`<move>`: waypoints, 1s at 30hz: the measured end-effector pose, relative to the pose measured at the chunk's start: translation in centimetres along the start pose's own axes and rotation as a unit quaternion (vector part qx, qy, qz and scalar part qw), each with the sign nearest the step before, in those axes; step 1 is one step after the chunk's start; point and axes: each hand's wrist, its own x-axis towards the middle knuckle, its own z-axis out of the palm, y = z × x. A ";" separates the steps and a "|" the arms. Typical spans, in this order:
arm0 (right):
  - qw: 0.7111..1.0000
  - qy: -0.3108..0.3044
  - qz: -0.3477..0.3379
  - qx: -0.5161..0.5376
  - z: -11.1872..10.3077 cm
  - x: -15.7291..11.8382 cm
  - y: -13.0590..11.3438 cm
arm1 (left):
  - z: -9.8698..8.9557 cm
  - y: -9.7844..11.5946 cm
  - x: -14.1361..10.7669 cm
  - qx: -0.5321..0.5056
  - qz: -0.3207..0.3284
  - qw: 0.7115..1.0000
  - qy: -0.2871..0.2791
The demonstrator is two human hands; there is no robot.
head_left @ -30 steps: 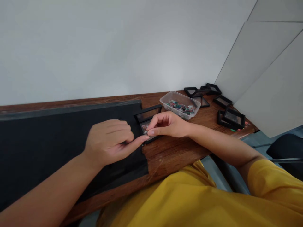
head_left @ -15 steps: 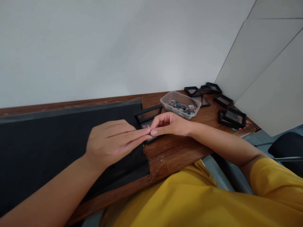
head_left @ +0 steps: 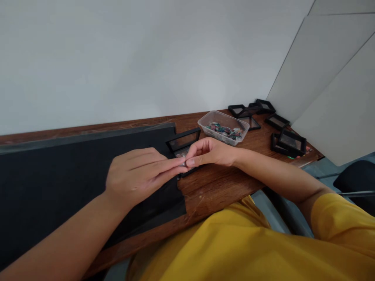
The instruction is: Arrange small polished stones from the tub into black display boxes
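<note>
My left hand [head_left: 140, 171] reaches in from the left, its fingers pressed together and their tips meeting those of my right hand [head_left: 206, 152]. Between the fingertips is a small shiny item [head_left: 184, 164], too small to name; both hands pinch at it. Under and behind the fingertips lies an opened black frame case [head_left: 184, 139], its windowed lid tilted up and small pieces showing in its lower half. My hands cover part of that lower half.
A clear plastic tub [head_left: 224, 127] holding many small colourful pieces stands behind my right hand. Several black frame cases [head_left: 293, 142] lie at the table's right end. A black mat [head_left: 73, 168] covers the left side of the wooden table [head_left: 216, 187]. A wall rises behind.
The fingertips have parted slightly, and the small shiny item between them now shows. The hands have otherwise hardly moved.
</note>
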 end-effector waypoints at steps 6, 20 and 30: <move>1.000 -0.007 0.000 -0.005 0.1 -0.1 -0.2 | 0.2 0.2 -0.3 -0.005 -0.035 0.999 0.011; 0.999 -0.027 0.005 -0.032 -0.5 -0.2 -0.1 | -0.1 0.6 0.6 -0.012 -0.021 0.999 0.032; 0.999 -0.026 -0.010 -0.033 -0.6 -0.2 -0.2 | -0.5 0.6 0.0 -0.075 -0.085 0.993 -0.021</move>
